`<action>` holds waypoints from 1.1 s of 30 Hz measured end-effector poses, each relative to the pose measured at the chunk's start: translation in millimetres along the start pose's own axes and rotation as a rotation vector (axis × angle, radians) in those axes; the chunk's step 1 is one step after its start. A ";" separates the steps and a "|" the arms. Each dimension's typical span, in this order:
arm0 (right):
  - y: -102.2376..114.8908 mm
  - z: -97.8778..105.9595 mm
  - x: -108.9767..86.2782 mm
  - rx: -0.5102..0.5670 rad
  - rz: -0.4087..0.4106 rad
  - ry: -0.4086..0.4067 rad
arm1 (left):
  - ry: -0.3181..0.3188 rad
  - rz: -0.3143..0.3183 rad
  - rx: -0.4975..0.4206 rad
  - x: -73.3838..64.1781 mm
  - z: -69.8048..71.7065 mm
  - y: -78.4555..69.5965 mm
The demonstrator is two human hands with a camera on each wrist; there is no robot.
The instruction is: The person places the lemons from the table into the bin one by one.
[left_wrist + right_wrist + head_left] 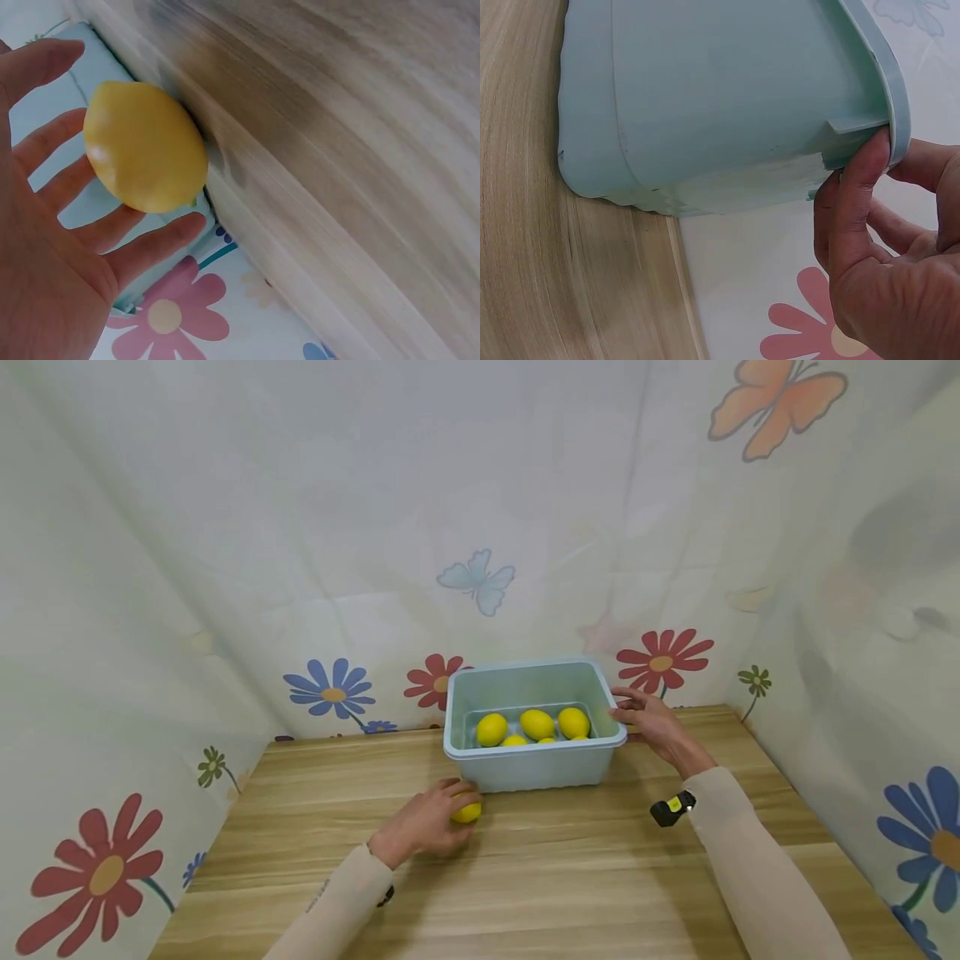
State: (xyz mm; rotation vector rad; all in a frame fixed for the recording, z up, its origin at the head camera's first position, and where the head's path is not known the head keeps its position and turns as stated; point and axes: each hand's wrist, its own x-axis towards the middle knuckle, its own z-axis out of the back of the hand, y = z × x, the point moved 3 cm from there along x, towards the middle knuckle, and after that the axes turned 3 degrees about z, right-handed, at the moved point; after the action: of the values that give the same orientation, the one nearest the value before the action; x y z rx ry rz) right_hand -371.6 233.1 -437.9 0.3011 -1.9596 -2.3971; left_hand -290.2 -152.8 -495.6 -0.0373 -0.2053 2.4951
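A pale blue plastic bin [536,768] stands on the table near the back wall, with several yellow lemons [537,724] inside. At its right end, my right hand [654,727] grips the rim; in the right wrist view the fingers [859,199] curl under the rim's edge. My left hand [431,820] is at a single lemon [467,811] on the table by the bin's front left corner. Seen from the left wrist, the fingers [161,244] spread loosely behind this lemon [146,146] and the thumb stands apart from it.
The wood-grain table [555,877] meets a pale curtain [360,527] printed with flowers and butterflies at the back and sides. A black wrist device [672,808] is on the right wrist.
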 end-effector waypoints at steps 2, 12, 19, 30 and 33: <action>-0.3 -0.3 -0.1 0.001 0.001 0.002 | 0.022 0.006 0.007 0.6 -2.3 0.6; -1.9 -1.1 2.0 0.011 0.011 0.005 | 0.065 -0.005 0.093 3.7 -9.5 2.4; 0.0 -0.8 -0.2 0.018 0.009 0.008 | 0.094 -0.014 0.078 1.7 -17.4 -0.2; 0.9 -1.8 -1.4 0.014 0.021 0.019 | 0.116 -0.025 0.101 -3.2 -12.4 -12.6; 0.2 -1.9 0.4 0.018 0.018 0.016 | 0.108 -0.048 0.101 -3.6 -6.5 -19.2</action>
State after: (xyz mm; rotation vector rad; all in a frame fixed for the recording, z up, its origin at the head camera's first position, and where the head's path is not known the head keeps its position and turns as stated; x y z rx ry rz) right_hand -371.6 231.2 -438.1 0.3006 -1.9702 -2.3599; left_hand -275.5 -138.9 -499.1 -0.1236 -0.0343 2.4438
